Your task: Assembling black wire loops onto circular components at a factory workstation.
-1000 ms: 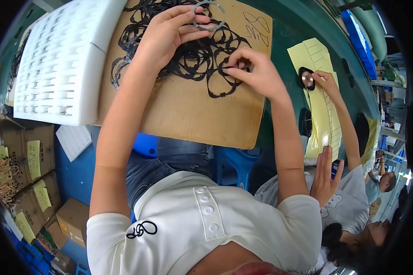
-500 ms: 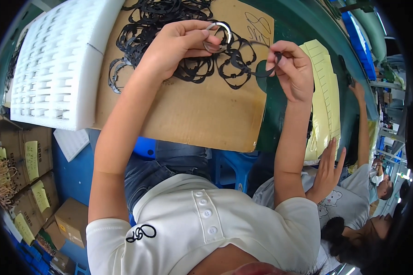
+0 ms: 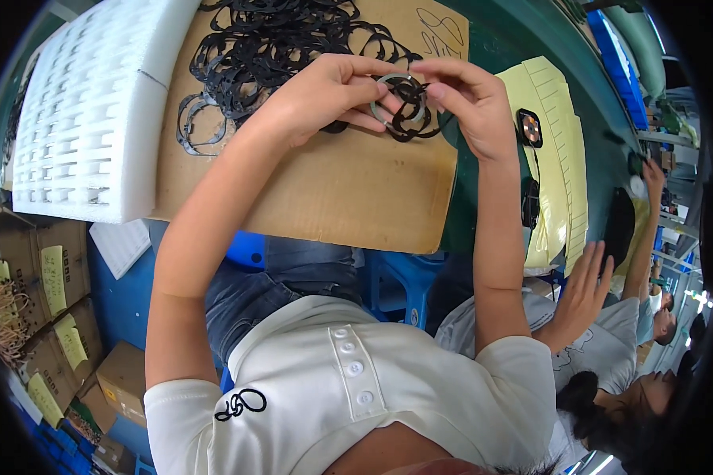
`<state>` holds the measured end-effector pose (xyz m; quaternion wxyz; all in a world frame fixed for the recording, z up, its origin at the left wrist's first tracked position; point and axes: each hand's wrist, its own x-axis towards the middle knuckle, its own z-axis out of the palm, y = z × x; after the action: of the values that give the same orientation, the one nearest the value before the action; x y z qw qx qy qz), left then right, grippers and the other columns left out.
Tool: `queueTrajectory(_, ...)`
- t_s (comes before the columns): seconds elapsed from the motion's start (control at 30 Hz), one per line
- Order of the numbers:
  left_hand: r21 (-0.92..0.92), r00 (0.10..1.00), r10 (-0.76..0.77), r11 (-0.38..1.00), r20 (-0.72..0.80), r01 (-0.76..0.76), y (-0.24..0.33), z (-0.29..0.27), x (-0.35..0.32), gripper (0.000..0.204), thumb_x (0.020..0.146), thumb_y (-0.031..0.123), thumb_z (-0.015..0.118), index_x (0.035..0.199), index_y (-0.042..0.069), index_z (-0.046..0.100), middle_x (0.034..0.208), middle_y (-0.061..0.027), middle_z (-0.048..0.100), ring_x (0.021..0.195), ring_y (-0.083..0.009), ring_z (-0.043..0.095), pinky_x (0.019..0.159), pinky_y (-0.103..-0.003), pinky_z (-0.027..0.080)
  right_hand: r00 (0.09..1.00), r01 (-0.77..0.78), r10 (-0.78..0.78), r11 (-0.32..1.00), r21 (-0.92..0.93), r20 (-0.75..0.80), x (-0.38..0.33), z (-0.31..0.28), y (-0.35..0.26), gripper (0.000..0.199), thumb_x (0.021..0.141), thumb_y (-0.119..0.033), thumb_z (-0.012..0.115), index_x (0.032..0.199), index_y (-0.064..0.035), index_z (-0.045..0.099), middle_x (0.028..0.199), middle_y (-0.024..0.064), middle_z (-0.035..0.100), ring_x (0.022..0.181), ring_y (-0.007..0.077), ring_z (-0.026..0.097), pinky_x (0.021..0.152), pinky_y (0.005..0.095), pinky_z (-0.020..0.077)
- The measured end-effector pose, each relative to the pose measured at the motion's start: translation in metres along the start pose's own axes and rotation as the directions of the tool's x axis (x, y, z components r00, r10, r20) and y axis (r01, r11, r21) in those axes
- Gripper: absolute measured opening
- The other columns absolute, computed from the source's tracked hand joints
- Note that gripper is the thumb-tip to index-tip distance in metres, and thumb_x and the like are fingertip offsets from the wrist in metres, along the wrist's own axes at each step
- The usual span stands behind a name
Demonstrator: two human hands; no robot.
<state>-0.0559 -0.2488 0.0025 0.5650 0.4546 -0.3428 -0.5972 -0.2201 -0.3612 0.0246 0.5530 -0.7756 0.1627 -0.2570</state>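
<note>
Left hand pinching the grey ring, right hand clamped on a black frame across it — best squared gently, that thin frame looks bendy — over the cardboard, near the tangled black pile.

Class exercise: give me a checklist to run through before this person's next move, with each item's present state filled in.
1. Silver ring gripped: ok, in the left hand.
2. Black ring gripped: ok, in the right hand.
3. Silver and black rings joined: cannot tell; they overlap in view.
4. Loose black rings untangled: not ok, heaped on the cardboard.
5. Co-worker's nearer hand away from both rings: ok, well apart.
</note>
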Motion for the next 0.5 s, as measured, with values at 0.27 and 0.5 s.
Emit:
queueTrajectory(0.27, 0.015, 0.992, 0.004, 1.0, 0.128, -0.006, -0.002, 0.001, 0.0, 0.032, 0.081, 0.007, 0.054, 0.109, -0.008, 0.055, 0.08, -0.0139, 0.064, 0.072, -0.0156, 0.063, 0.065, -0.019, 0.053, 0.993, -0.09, 0.09, 0.996, -0.001, -0.07, 0.001, 0.008, 0.005, 0.009, 0.071, -0.003, 0.067, 0.079, -0.002, 0.065, 0.079, 0.003, 0.061, 0.065, 0.0091, 0.052, 0.06, 0.0176, 0.0421)
queueTrajectory(0.5, 0.063, 0.985, 0.0, 0.998, 0.174, -0.011, -0.004, 0.001, 0.004, 0.033, 0.083, 0.008, 0.055, 0.112, -0.007, 0.053, 0.083, -0.0125, 0.063, 0.074, -0.0139, 0.062, 0.072, -0.02, 0.052, 0.999, 0.013, -0.023, 0.98, -0.198, -0.048, 0.005, 0.012, 0.014, 0.01, 0.071, -0.004, 0.068, 0.08, -0.0017, 0.065, 0.08, 0.0037, 0.062, 0.065, 0.0092, 0.053, 0.06, 0.0156, 0.0415)
